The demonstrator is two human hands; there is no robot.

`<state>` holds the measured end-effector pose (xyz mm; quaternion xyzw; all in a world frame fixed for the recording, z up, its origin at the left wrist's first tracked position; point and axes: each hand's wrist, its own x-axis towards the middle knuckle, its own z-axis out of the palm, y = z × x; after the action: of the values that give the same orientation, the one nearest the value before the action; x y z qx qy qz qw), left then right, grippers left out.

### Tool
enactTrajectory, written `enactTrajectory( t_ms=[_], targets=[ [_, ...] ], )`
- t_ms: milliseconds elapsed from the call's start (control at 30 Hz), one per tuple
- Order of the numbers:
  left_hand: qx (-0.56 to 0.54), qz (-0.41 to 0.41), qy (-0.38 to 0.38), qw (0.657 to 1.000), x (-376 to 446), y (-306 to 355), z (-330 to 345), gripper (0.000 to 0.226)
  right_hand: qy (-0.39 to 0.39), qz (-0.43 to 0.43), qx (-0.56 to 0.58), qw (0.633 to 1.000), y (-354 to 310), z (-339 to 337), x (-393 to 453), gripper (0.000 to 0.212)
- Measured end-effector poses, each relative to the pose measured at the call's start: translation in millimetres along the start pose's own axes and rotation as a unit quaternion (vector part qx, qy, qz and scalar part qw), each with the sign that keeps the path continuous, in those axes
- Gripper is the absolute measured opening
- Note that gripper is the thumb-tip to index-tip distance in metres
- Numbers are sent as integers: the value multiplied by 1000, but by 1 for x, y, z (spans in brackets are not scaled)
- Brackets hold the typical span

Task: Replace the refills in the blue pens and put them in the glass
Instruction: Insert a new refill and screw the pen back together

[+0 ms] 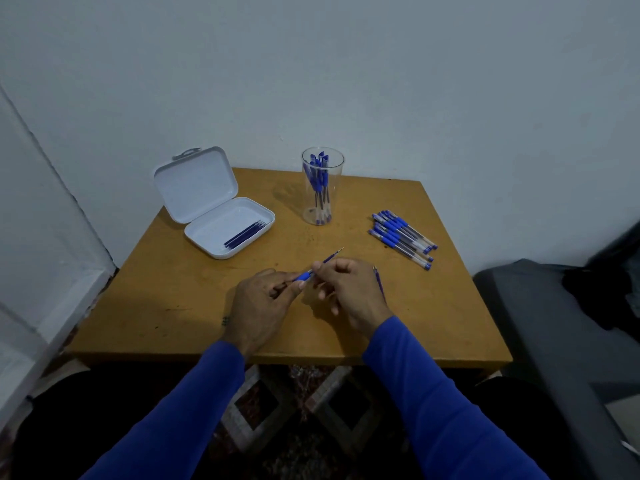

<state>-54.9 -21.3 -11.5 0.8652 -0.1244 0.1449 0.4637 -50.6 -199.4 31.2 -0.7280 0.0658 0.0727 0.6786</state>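
My left hand grips a blue pen barrel by its blue grip section, low over the table's middle. My right hand pinches the refill that sticks out of that barrel, tip pointing up and away. A second refill lies on the table just right of my right hand. A clear glass at the back holds several blue pens. More blue pens lie in a loose pile at the right. An open white case at the left holds several dark blue refills.
The wooden table stands against a white wall. A dark grey seat borders its right side. Patterned floor shows below the table's front edge between my sleeves.
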Motion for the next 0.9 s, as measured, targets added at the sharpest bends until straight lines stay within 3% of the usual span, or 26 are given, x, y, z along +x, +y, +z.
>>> enactTrajectory(
  t_ms=[67, 167, 267, 433, 567, 633, 700, 733, 800, 900],
  targets=[
    [3, -1, -3, 1000, 0, 0, 0, 21, -24, 18, -20, 999, -2, 2, -1, 33],
    [1, 0, 6, 1000, 0, 1, 0, 24, 50, 6, -18, 999, -4, 5, 0, 34],
    [-10, -1, 9, 1000, 1, 1, 0, 26, 114, -29, -178, 977, 2, 6, 4, 14],
    [-1, -18, -4, 1000, 0, 1, -1, 29, 115, -37, -347, 930, 6, 16, 11, 14],
    [6, -22, -7, 1000, 0, 2, -1, 27, 119, -32, -371, 921, 12, 22, 18, 17],
    [5, -17, -7, 1000, 0, 2, -1, 27, 96, 14, -384, 918, 4, 22, 25, 19],
    [3, -19, -8, 1000, 0, 2, -1, 28, 24, 90, -408, 908, -7, 19, 31, 24],
    [2, -19, -7, 1000, 0, 1, -1, 28, 8, 100, -397, 912, -9, 18, 31, 23],
    [2, -16, -8, 1000, 0, 0, 0, 27, 67, 36, -315, 946, 0, 17, 24, 9],
    [2, -13, -10, 1000, 0, -1, 0, 26, 156, -9, -53, 986, 10, 14, 9, 6]
  ],
)
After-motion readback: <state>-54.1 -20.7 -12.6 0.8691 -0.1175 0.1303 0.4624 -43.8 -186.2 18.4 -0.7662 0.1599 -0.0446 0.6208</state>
